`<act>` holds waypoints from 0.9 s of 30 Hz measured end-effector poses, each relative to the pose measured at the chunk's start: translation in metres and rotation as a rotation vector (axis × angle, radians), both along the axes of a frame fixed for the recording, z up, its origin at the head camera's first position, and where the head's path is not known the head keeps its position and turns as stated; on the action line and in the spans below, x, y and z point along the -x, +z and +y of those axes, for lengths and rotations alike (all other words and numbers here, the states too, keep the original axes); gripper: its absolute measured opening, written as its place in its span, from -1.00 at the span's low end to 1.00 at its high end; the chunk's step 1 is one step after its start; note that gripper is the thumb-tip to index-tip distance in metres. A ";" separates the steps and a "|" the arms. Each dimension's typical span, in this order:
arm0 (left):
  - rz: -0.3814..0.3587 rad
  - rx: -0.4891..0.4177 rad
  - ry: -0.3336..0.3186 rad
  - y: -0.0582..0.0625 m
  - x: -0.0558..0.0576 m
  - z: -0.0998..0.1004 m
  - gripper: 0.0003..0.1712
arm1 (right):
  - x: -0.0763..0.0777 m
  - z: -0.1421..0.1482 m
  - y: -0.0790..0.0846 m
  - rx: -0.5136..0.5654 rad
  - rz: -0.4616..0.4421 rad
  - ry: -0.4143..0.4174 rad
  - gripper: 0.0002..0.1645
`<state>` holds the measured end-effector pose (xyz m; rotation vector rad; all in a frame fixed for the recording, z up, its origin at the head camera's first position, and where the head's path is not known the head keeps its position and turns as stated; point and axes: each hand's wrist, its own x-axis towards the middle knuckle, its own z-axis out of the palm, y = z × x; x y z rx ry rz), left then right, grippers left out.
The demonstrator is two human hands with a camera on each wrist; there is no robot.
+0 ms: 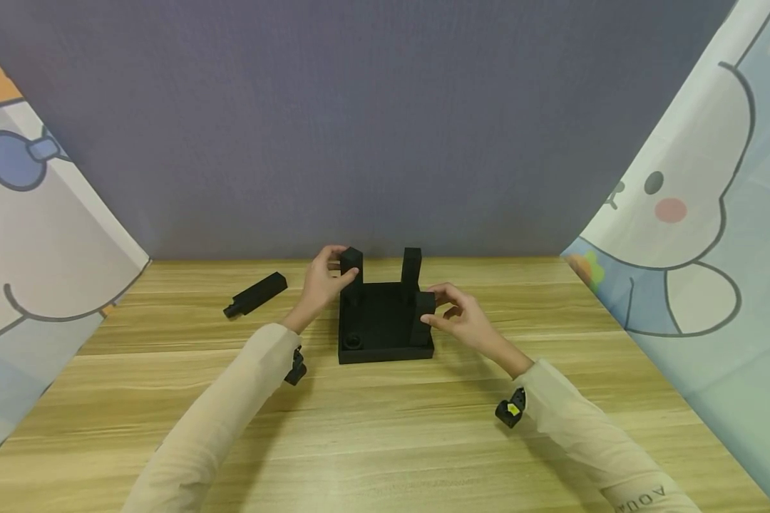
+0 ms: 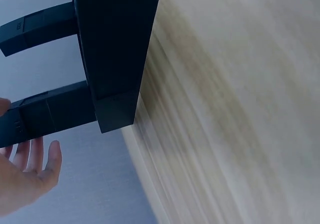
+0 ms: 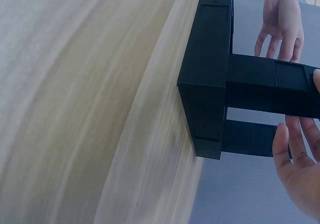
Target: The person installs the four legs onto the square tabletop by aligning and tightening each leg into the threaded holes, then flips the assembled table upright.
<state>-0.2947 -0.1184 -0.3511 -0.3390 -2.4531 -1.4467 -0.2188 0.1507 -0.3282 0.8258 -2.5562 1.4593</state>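
Note:
A black square base [image 1: 385, 352] sits on the wooden table, with three black posts standing on it. My left hand [image 1: 324, 285] holds the top of the back-left post [image 1: 351, 258], thumb on the near side and fingers behind. The front-right post [image 1: 421, 320] is pinched near its top by the thumb and fingers of my right hand [image 1: 465, 320]. Behind it stands the back-right post [image 1: 412, 263], which neither hand touches. At the base's front-left corner shows a round socket [image 1: 353, 341]. In the right wrist view, the front-right post [image 3: 250, 81] runs straight out from the base [image 3: 204, 64].
A loose black post [image 1: 259, 293] with a narrower, stepped end lies on the table [image 1: 385, 442], left of the base. A grey panel [image 1: 359, 128] rises behind the table's far edge. Cartoon-printed sheets [image 1: 674, 171] hang at both sides.

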 end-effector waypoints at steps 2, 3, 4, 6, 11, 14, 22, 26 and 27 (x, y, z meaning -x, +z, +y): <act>-0.012 0.007 -0.011 0.001 0.001 -0.001 -0.47 | 0.000 0.000 0.000 0.001 0.002 0.000 -0.52; -0.020 0.015 -0.017 0.002 0.002 -0.002 -0.48 | 0.000 0.000 0.000 0.002 0.002 0.000 -0.52; -0.029 0.025 -0.023 0.002 0.003 -0.003 -0.49 | 0.000 0.000 -0.001 0.002 0.003 0.001 -0.52; -0.055 0.041 -0.036 0.003 0.005 -0.005 -0.49 | 0.000 0.000 -0.001 0.002 0.002 0.001 -0.52; -0.096 0.080 -0.071 0.005 0.009 -0.009 -0.48 | 0.000 0.000 -0.001 0.002 0.001 0.000 -0.52; -0.113 0.096 -0.096 0.008 0.010 -0.011 -0.47 | 0.000 0.000 -0.001 0.002 0.002 0.001 -0.53; -0.099 0.074 -0.097 0.010 0.007 -0.011 -0.45 | 0.001 0.000 -0.001 0.003 0.005 0.000 -0.53; -0.065 0.028 -0.062 0.008 0.005 -0.007 -0.43 | 0.001 0.000 -0.001 0.006 0.006 0.002 -0.53; -0.058 0.015 -0.055 0.007 0.004 -0.006 -0.43 | 0.001 0.000 -0.001 0.005 0.006 0.002 -0.53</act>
